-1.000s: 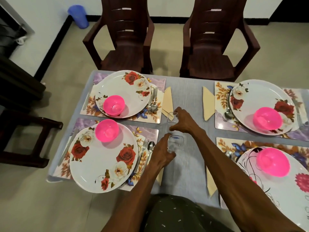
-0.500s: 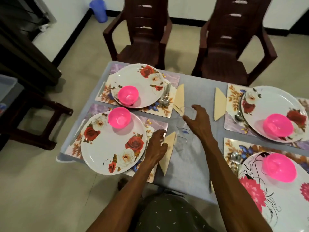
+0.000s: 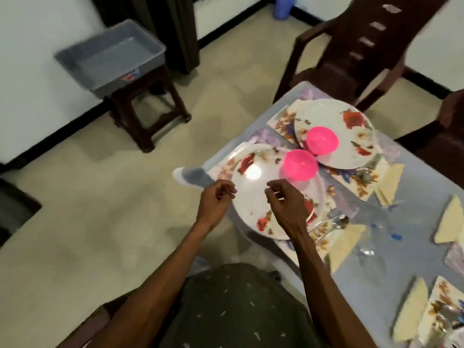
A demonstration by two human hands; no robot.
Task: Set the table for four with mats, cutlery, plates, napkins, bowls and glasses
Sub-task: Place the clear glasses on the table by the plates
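Note:
Two floral plates sit on patterned mats at the table's left end: the near plate [image 3: 261, 197] and the far plate [image 3: 351, 136], each with a pink bowl, near bowl [image 3: 298, 165] and far bowl [image 3: 322, 140]. My left hand [image 3: 216, 203] hovers at the near plate's left rim, fingers loosely curled, holding nothing. My right hand [image 3: 286, 199] hangs over that plate, also empty. Two clear glasses [image 3: 369, 239] stand blurred on the grey cloth right of the near mat, beside a fork and spoon [image 3: 339, 218]. Folded yellow napkins [image 3: 344, 243] lie nearby.
A grey plastic tub [image 3: 110, 56] rests on a dark stool [image 3: 148, 114] at the left, across bare floor. A brown chair [image 3: 351, 46] stands behind the table's far side. More napkins [image 3: 449, 219] and mats lie at the right edge.
Both hands let go of the glasses and drew back toward the near left plate. The view swung left, bringing the tub and stool into sight.

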